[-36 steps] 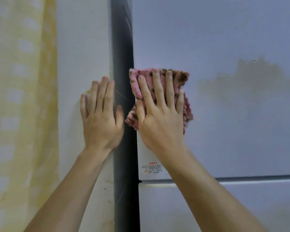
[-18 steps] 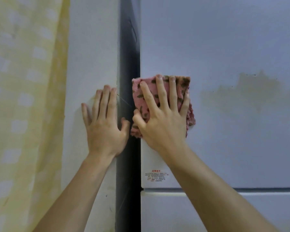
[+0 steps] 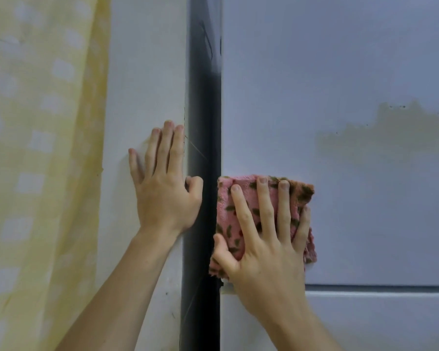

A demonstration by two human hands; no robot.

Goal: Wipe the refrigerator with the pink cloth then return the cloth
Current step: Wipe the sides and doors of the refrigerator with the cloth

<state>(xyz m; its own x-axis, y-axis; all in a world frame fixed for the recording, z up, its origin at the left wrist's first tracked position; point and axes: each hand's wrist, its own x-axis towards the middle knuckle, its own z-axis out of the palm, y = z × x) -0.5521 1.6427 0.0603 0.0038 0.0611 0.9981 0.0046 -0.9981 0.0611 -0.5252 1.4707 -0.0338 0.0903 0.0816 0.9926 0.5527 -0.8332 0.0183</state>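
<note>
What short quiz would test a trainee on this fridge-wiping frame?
1. True or false: the left hand holds the cloth.
2. The right hand presses the cloth against the door near its: A) top right, B) bottom left, C) centre.
3. Where is the stain relative to the cloth?
Key: 1 false, it lies flat on the wall; 2 B; 3 up and to the right, apart from it.
</note>
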